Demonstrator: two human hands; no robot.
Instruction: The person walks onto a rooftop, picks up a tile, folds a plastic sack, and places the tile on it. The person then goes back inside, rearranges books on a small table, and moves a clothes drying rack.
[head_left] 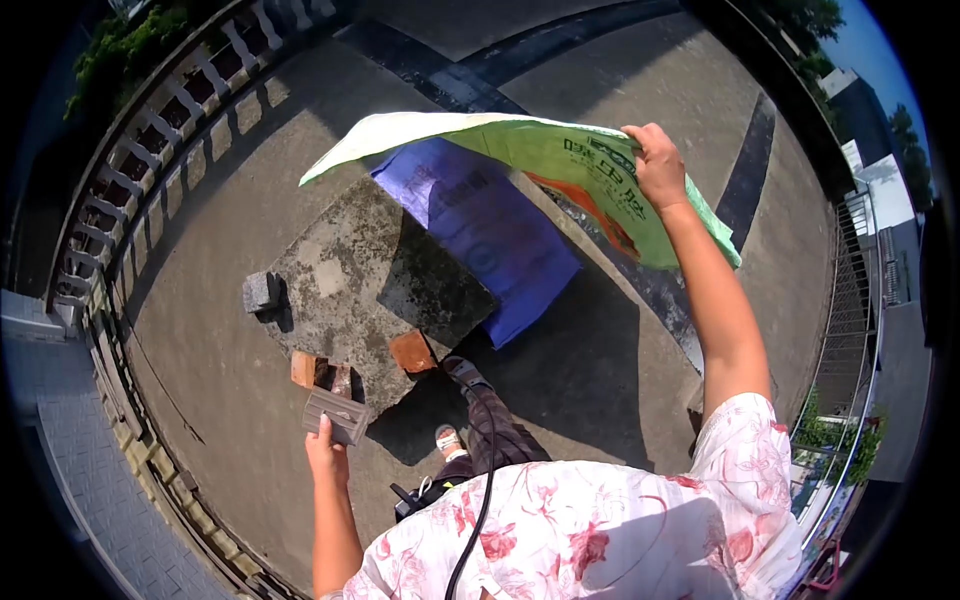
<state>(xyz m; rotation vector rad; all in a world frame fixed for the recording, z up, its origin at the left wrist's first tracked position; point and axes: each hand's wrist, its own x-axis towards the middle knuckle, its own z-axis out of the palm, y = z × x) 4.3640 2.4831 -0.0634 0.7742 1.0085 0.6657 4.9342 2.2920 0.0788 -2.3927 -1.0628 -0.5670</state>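
My left hand (326, 455) grips a grey-brown ribbed block (336, 415) low on the left side. Raised at the right, my right hand (657, 165) pinches the edge of a green printed sack (480, 140), which spreads out in the air to the left. A purple sack (470, 230) hangs beneath the green one, over a flat stained slab (335, 265). On the slab's near edge rests an orange-red brick piece (411, 352). Another orange brick piece (303, 369) sits just beyond the ribbed block. A grey stone cube (262, 291) stands at the slab's left corner.
My feet in sandals (466, 373) stand at the slab's near side. A dark cable (487, 480) runs down my front. A white balustrade (180, 95) lines the left side of the concrete floor (210, 350), and a metal railing (845, 320) runs along the right.
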